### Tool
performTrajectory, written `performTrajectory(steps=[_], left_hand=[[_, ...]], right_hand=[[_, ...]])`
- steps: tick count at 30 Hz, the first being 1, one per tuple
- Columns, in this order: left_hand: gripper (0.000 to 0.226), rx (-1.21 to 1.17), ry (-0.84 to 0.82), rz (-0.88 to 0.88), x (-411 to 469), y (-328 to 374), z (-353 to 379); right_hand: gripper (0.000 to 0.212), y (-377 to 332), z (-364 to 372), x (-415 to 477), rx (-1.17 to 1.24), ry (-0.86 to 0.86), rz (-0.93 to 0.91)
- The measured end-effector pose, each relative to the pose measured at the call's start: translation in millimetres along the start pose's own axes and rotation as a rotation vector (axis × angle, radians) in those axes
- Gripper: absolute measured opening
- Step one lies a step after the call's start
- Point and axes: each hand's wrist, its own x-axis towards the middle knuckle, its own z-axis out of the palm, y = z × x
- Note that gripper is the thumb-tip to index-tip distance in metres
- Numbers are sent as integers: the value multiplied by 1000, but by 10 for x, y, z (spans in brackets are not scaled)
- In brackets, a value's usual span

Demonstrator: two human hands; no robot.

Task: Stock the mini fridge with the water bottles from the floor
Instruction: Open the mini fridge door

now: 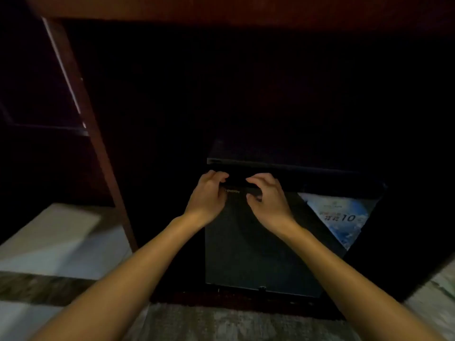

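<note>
- L hand (209, 193) & R hand (268, 200): side by side, fingers curled over the top edge of the mini fridge door (246, 242). Judged a pull grip for opening.
- Door: shut or ajar, can't tell; too dark.
- Blue leaflet (344, 217): just R of R hand.
- Water bottles: not in view; none on the carpet (221, 323) below the wrists.

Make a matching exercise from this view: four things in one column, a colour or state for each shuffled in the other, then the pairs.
Things:
1. fridge door
2. printed card
3. wooden post
4. left hand

Colour or state:
A. blue and white
B. reddish brown
C. dark grey
D. curled on the door's top edge

Pairs: 1-C, 2-A, 3-B, 4-D
</note>
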Motion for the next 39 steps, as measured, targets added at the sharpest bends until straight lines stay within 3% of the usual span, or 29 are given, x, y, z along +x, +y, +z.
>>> performTrajectory(steps=[3,7,12,21,30,39], left_hand=[[43,110,30,56,-144,-127,105],[52,186,-101,-11,-190,-141,40],[53,218,39,6,-69,-2,3],[61,477,7,-11,51,-1,107],[69,365,-25,-156,-151,165,81],[48,271,140,70,-1225,285,-51]], right_hand=[[44,53,154,-97,-184,42,-67],[51,-48,168,-133,-193,-7,-14],[58,-93,108,10,-245,10,2],[54,-105,190,73,-412,47,-16],[56,-294,52,-106,-439,-51,78],[53,-203,-34,-1109,-458,128,-118]])
